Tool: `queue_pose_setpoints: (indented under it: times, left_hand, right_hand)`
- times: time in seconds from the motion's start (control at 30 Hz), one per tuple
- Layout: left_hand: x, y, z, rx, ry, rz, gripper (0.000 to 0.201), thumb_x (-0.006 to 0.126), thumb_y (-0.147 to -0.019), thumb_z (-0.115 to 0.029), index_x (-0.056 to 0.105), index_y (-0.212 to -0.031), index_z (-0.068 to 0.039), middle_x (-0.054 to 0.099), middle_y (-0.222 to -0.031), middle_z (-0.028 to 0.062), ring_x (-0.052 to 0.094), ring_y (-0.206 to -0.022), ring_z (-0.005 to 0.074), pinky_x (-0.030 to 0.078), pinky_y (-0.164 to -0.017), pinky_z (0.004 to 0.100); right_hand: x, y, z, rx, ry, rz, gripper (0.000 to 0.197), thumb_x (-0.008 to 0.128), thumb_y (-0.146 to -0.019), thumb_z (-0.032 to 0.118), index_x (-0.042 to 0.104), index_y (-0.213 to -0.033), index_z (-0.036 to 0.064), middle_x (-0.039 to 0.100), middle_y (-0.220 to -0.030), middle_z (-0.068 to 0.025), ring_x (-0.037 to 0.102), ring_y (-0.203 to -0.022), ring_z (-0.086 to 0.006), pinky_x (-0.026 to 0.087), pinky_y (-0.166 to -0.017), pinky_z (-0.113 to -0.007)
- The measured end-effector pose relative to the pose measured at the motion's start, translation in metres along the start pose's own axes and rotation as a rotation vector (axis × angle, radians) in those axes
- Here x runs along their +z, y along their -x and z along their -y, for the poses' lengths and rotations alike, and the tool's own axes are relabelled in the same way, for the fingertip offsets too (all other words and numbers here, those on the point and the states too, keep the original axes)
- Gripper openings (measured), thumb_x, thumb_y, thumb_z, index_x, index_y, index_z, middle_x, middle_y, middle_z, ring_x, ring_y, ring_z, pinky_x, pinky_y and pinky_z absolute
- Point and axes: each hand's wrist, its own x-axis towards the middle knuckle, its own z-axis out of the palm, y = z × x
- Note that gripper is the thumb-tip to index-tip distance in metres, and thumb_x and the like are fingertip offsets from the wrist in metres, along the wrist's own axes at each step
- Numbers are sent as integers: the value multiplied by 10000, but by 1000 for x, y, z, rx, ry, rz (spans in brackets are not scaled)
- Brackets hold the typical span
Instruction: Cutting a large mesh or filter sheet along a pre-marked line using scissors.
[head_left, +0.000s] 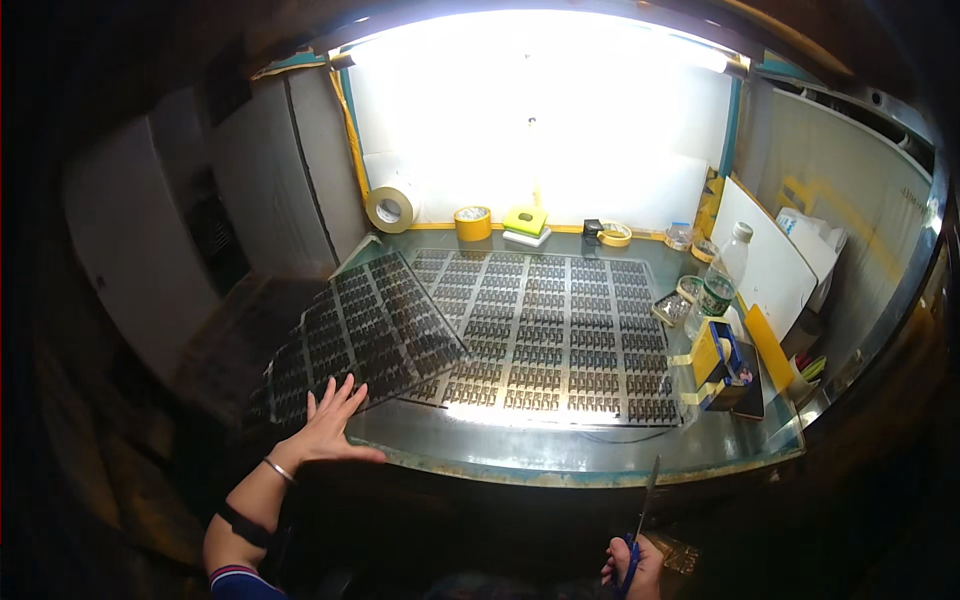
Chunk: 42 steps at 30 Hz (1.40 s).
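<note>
My left hand (332, 425) is spread, thumb stretched to the right. Its fingertips overlap the near edge of a dark patterned film sheet (365, 325); whether they press on it I cannot tell. The sheet lies slanted, partly over a larger sheet and partly past the table's left side. That larger patterned sheet (545, 335), with rows of small dark shapes, rests flat on the glossy table. Low at the right, in front of the table, my right hand (645, 570) is closed round the blue handles of scissors (645, 510). Their blades point up, seemingly together.
The table's front edge (560, 478) curves across. On the right stand a tape dispenser (718, 365), a plastic bottle (722, 275) and a glass dish (672, 306). Along the lit back panel sit tape rolls (473, 224) and a green hole punch (525, 220).
</note>
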Motion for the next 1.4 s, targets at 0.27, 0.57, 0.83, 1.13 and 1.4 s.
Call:
queue_pose_setpoints:
  times: [0.27, 0.57, 0.83, 1.13, 1.4]
  left_hand:
    - [14, 42, -9, 365, -25, -296, 382, 624, -715, -9, 578, -1085, -94, 541, -1169, 101, 461, -1140, 317, 348, -967, 486]
    - [62, 25, -107, 697, -115, -412, 327, 563, -736, 55, 560, -1054, -18, 545, -1147, 157, 485, -1125, 324, 328, -968, 505]
    - [56, 9, -188, 748, -51, -448, 401, 748, -646, -239, 591, -909, 19, 575, -1007, 169, 539, -1020, 304, 397, -902, 485]
    - [149, -7, -261, 7, 1746, 602, 297, 577, -855, -241, 589, -992, 22, 611, -838, 74, 573, -645, 102, 485, -528, 221]
    - [160, -13, -278, -92, 1826, 399, 208, 601, -840, -210, 609, -934, -25, 611, -821, 54, 563, -633, 95, 483, -530, 214]
  right_hand:
    - [-8, 2, -5, -27, 50, -14, 201, 598, -831, 224, 523, -729, 69, 492, -535, 13, 455, -419, -61, 359, -384, -193]
    - [-18, 8, -3, 8, 35, 92, 260, 552, -861, 230, 559, -806, -25, 564, -633, -64, 550, -507, -99, 468, -440, -220]
    - [-49, 35, -12, 305, -200, 410, 410, 425, -905, 352, 505, -980, -43, 552, -802, -91, 559, -701, -153, 479, -632, -277]
    - [-48, 43, -11, 441, -547, 578, 493, 337, -919, 436, 510, -963, -23, 533, -766, -69, 523, -685, -148, 427, -599, -260]
    - [-46, 31, -8, 539, -754, 651, 557, 271, -914, 490, 512, -929, -12, 526, -750, -59, 502, -664, -148, 402, -566, -254]
